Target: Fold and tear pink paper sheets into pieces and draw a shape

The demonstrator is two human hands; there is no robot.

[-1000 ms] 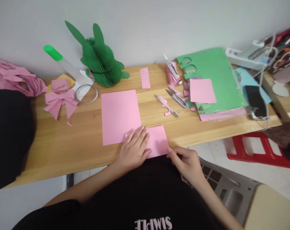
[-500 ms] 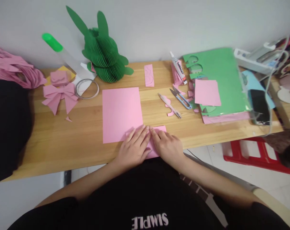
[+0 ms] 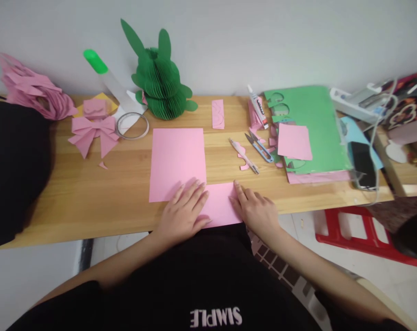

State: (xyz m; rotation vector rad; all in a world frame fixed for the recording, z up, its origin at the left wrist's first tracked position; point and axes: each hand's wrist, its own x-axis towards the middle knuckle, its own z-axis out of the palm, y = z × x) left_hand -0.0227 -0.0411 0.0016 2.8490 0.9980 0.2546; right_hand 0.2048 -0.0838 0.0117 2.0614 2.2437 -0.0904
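A pink paper [image 3: 221, 203], which looks folded into a rectangle, lies at the table's front edge by my body. My left hand [image 3: 181, 212] rests flat across its left end, fingers stretched out, fingertips reaching the lower corner of a larger pink sheet [image 3: 178, 162]. At the right end of the folded paper, my right hand [image 3: 257, 209] presses with its index finger extended along the upper corner; its other fingers are slightly bent. Neither hand grips anything. The paper's left end is hidden under my left hand.
Behind are a mechanical pencil [image 3: 245, 156], blue thread snips [image 3: 260, 148], a glue tube [image 3: 258, 106] and pink scraps. Green sheets [image 3: 327, 133] and a phone [image 3: 363, 163] lie right. Left stand a green paper rabbit [image 3: 163, 82], a tape roll [image 3: 146, 131] and a pink bow [image 3: 94, 131].
My hands have moved apart along the folded paper, the right one sliding to its right end. More of the paper's middle now shows. The camera view has shifted slightly.
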